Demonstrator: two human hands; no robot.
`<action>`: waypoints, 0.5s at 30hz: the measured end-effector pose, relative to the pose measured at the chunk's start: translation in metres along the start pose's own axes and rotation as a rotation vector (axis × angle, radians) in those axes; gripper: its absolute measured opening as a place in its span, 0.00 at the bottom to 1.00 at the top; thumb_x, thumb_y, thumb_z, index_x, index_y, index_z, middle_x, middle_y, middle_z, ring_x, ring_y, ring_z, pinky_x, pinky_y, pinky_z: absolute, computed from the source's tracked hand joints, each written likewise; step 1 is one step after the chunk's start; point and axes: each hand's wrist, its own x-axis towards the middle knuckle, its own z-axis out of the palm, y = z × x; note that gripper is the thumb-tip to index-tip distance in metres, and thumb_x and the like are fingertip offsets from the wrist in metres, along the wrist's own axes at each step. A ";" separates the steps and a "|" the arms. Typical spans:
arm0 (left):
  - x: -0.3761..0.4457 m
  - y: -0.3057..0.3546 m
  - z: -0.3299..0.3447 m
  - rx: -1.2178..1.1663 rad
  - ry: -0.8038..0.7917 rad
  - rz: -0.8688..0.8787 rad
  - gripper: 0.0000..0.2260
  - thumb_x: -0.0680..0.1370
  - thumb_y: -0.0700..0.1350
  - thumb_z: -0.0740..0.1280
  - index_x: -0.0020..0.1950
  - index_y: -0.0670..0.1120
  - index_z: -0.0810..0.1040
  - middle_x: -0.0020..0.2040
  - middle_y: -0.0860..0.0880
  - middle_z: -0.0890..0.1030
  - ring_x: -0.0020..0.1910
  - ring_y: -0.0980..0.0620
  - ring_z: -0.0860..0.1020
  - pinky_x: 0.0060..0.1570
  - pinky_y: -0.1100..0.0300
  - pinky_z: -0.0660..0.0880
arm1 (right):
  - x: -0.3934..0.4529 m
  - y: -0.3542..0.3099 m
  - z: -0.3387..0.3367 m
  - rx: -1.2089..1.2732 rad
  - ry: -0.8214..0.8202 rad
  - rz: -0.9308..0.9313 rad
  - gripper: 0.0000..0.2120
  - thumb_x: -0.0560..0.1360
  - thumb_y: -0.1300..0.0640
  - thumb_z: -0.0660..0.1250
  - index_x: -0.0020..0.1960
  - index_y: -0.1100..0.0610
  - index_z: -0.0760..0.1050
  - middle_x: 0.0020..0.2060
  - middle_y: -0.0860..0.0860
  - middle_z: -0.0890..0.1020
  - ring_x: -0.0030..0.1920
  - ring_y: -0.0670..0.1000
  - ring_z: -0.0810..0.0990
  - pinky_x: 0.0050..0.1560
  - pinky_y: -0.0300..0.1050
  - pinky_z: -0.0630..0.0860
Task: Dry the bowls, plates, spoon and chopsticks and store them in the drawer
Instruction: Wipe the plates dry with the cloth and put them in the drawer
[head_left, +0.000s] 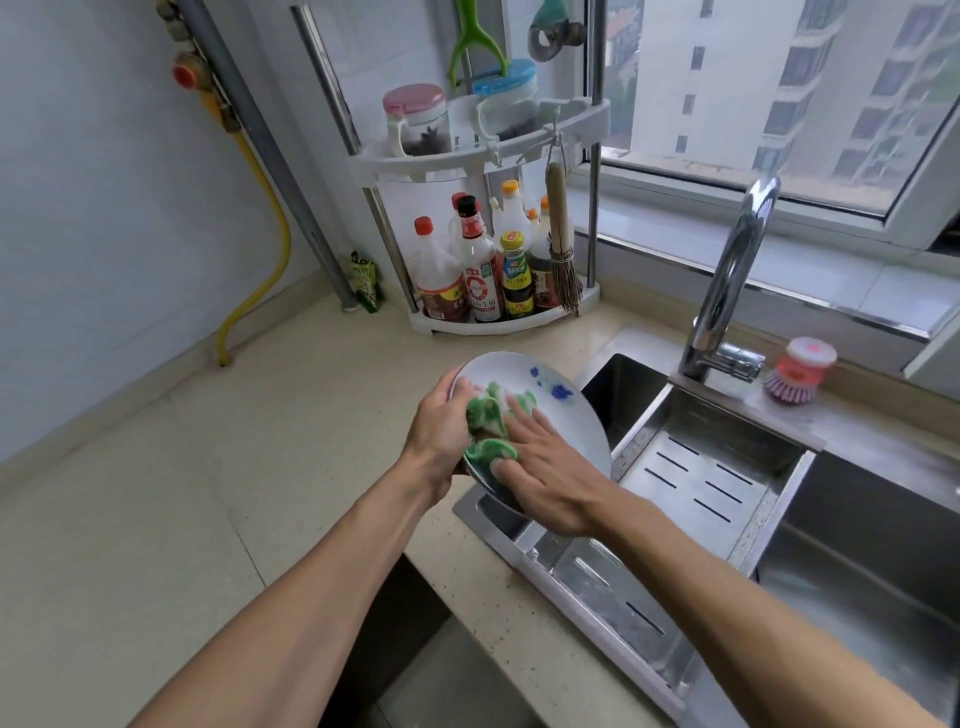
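head view: plate (545, 395), white with blue marks, was held tilted above the counter edge (311, 415) at the left end of the steel sink (857, 545). its left rim was gripped by the left hand (441, 426), thumb over the front face. a green and white cloth (488, 421) was pressed against the plate's face by the right hand (550, 467), fingers laid out straight over it. a drain tray (701, 473) was seen in the sink just right of the plate. a faucet (727, 280), a scrub brush (800, 371) and a corner rack of bottles (483, 260) were set behind.
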 end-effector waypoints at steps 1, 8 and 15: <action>0.000 0.000 -0.001 -0.003 -0.034 -0.023 0.13 0.86 0.45 0.54 0.65 0.51 0.75 0.59 0.44 0.82 0.56 0.45 0.82 0.59 0.46 0.79 | 0.006 0.008 -0.002 -0.075 0.017 0.004 0.22 0.80 0.48 0.41 0.73 0.43 0.42 0.73 0.46 0.33 0.75 0.44 0.30 0.72 0.39 0.26; 0.003 -0.002 -0.004 0.016 0.077 0.000 0.11 0.86 0.48 0.53 0.59 0.54 0.75 0.57 0.46 0.81 0.52 0.44 0.81 0.40 0.53 0.80 | 0.001 0.074 -0.013 -0.361 -0.008 0.255 0.32 0.76 0.43 0.34 0.79 0.45 0.48 0.78 0.45 0.38 0.79 0.51 0.35 0.78 0.54 0.32; 0.012 -0.013 -0.001 0.025 0.293 0.059 0.16 0.85 0.49 0.54 0.71 0.53 0.73 0.64 0.47 0.78 0.61 0.44 0.78 0.61 0.42 0.77 | -0.033 0.006 0.006 0.119 -0.049 0.128 0.24 0.84 0.50 0.48 0.79 0.48 0.51 0.76 0.42 0.46 0.76 0.39 0.45 0.70 0.29 0.33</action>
